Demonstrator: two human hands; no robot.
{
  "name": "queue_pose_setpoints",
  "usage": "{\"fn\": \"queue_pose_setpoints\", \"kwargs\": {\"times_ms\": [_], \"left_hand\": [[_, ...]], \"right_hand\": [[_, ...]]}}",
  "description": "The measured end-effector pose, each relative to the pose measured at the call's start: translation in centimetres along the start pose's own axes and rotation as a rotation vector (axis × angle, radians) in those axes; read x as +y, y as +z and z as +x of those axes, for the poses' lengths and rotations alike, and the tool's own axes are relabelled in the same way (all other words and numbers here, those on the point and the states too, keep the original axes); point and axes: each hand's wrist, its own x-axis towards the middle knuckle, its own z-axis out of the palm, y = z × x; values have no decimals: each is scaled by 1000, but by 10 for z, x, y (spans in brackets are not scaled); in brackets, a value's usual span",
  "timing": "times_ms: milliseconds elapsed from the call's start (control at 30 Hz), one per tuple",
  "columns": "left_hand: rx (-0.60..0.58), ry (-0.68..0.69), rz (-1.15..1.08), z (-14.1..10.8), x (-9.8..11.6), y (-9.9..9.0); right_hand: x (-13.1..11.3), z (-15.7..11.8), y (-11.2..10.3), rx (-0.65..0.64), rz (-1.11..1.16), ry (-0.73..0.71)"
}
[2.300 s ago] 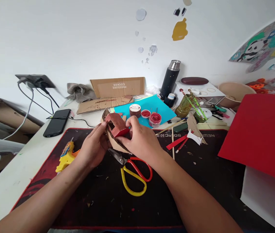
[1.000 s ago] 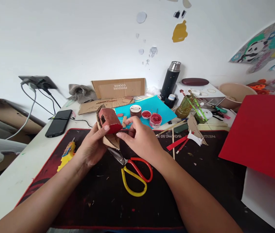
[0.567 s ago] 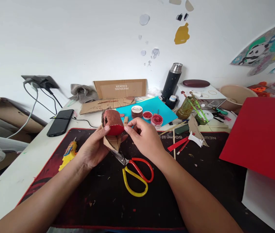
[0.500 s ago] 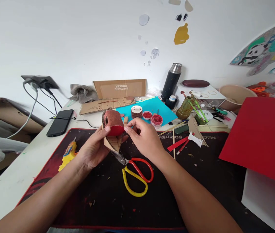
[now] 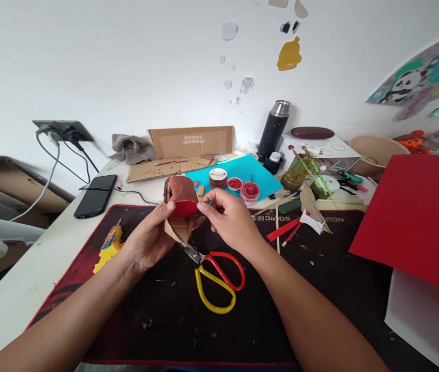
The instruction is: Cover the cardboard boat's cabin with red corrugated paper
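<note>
A small cardboard model [image 5: 182,189], painted reddish brown on its curved top with bare corrugated edges, is held up by my left hand [image 5: 150,235]. My left thumb presses on its front, and the other fingers are partly hidden behind it. A red paper piece [image 5: 185,209] lies along the model's lower front. My right hand [image 5: 229,214] pinches the right end of this red paper between thumb and forefinger. Just below the model lie scissors [image 5: 219,281] with one red and one yellow handle; their blade tips are hidden behind the cardboard.
A yellow glue gun [image 5: 109,248] lies left on the black mat [image 5: 157,325], near a phone [image 5: 95,196]. Behind are paint pots [image 5: 250,192] on blue paper [image 5: 242,168], a black flask [image 5: 274,129] and a brush jar [image 5: 296,173]. Large red paper [image 5: 417,222] stands at right.
Almost nothing differs. The cardboard model tilts or dips very slightly, while both hands keep the same hold.
</note>
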Motion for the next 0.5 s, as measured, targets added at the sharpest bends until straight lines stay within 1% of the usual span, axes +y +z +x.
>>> {"fn": "queue_pose_setpoints", "kwargs": {"times_ms": [200, 500], "left_hand": [[-42, 14, -39, 1, -1, -1], [-71, -12, -188, 4, -4, -4]], "right_hand": [[0, -1, 1, -9, 1, 16], [5, 0, 3, 14, -54, -38]]}}
